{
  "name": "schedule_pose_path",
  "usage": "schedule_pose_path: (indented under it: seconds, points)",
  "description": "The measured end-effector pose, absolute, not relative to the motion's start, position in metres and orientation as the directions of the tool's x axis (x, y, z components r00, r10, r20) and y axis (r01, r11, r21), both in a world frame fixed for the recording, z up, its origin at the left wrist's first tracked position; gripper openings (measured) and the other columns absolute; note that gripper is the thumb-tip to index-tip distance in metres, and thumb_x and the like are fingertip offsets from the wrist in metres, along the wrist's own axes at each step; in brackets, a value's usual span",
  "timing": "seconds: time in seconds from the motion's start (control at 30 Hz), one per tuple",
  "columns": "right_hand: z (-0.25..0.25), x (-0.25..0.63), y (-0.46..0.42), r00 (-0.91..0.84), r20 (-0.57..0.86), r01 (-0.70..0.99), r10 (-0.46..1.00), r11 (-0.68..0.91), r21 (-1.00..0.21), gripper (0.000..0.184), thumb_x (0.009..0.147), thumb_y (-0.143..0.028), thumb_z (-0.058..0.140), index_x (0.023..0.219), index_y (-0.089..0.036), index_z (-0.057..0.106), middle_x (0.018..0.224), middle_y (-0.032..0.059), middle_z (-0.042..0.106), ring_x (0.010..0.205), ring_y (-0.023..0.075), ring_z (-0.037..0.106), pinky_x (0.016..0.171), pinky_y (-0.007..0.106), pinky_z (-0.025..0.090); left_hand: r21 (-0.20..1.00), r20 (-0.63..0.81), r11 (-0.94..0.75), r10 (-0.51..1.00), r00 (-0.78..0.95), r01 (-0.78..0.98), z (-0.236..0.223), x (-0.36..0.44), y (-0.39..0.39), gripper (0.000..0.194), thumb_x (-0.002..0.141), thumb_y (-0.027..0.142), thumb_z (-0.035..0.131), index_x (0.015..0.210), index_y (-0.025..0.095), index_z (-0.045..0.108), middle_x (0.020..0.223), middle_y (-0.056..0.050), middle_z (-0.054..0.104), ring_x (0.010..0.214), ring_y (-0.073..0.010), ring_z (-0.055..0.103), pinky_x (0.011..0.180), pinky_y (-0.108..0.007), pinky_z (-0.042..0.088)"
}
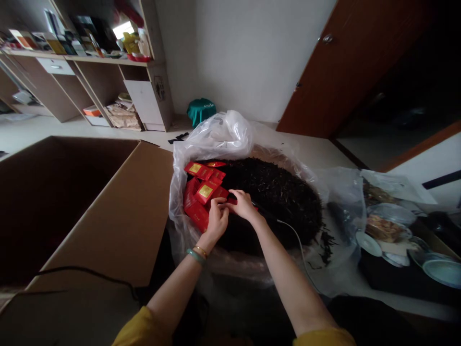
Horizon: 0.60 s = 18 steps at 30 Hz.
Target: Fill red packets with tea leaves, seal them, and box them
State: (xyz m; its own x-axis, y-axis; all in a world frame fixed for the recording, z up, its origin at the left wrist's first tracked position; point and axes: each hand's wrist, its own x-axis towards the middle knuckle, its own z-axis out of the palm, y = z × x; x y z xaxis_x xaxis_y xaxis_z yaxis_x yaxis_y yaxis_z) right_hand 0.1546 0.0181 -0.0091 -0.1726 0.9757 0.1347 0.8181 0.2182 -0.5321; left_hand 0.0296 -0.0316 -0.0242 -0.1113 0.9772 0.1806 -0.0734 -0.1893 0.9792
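A big clear plastic bag [216, 137] stands open in front of me, filled with dark loose tea leaves [281, 192]. Several small red packets [203, 190] with gold labels lie piled on the leaves at the bag's left side. My left hand [217, 218] and my right hand [244, 204] meet over the pile, fingers pinched together on a small red packet [228, 201] between them. A thin white cable [297, 240] runs past my right forearm, from a dark object lying on the leaves.
A large open cardboard box [118, 211] stands to the left. Bowls and plates [389, 228] sit on a low table at the right. Shelves [104, 72] line the far wall, with a green bag [200, 110] on the floor and a brown door [345, 62] behind.
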Motion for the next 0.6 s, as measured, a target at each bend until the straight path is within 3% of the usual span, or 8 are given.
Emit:
schedule_pose_path:
  seconds: [0.17,0.3,0.4,0.5,0.6]
  points:
    - [-0.001,0.171,0.013,-0.143,0.035,0.927,0.989,0.146,-0.346,0.059,0.079,-0.047,0.065,0.129,-0.019,0.053,0.125,0.0166,0.058,0.113,0.032,0.052,0.091,0.041,0.042,0.955,0.296,-0.295,0.955,-0.029,0.036,-0.024,0.031,-0.035,0.029,0.078,0.013,0.053,0.105,0.018,0.047,0.099,-0.007,0.057,0.085,-0.0156,0.062,0.073,-0.028,0.05]
    - [-0.002,0.178,0.001,-0.114,-0.032,0.98,0.993,0.107,-0.166,0.057,0.072,-0.033,0.074,0.125,-0.023,0.056,0.119,0.0142,0.062,0.107,0.0314,0.054,0.082,0.037,0.044,0.934,0.35,-0.345,0.936,-0.033,0.093,-0.023,0.031,-0.035,0.025,0.077,0.011,0.053,0.101,0.019,0.051,0.096,-0.007,0.057,0.08,-0.0153,0.062,0.067,-0.026,0.048]
    - [-0.004,0.177,-0.003,-0.115,-0.018,0.987,0.993,0.112,-0.116,0.044,0.07,-0.025,0.074,0.112,-0.023,0.063,0.109,0.0118,0.066,0.104,0.0304,0.055,0.08,0.037,0.044,0.923,0.366,-0.357,0.93,-0.036,0.142,-0.022,0.03,-0.035,0.025,0.076,0.009,0.051,0.099,0.019,0.053,0.09,-0.005,0.058,0.073,-0.0145,0.061,0.065,-0.026,0.047]
    - [-0.006,0.185,-0.004,-0.114,0.007,0.964,0.993,0.113,-0.242,0.028,0.072,-0.023,0.069,0.1,-0.02,0.066,0.1,0.0112,0.067,0.094,0.0283,0.06,0.077,0.037,0.046,0.92,0.364,-0.354,0.93,-0.037,0.169,-0.023,0.029,-0.035,0.027,0.075,0.007,0.05,0.099,0.019,0.054,0.084,-0.004,0.06,0.067,-0.0138,0.059,0.064,-0.026,0.046]
    - [-0.008,0.207,-0.006,0.038,0.136,0.836,0.99,0.043,-0.546,0.022,0.077,-0.026,0.061,0.097,-0.018,0.066,0.094,0.0105,0.068,0.084,0.0248,0.064,0.074,0.035,0.049,0.902,0.382,-0.364,0.923,-0.038,0.231,-0.024,0.028,-0.036,0.029,0.076,0.005,0.047,0.101,0.018,0.054,0.082,-0.004,0.061,0.066,-0.0132,0.058,0.064,-0.026,0.045]
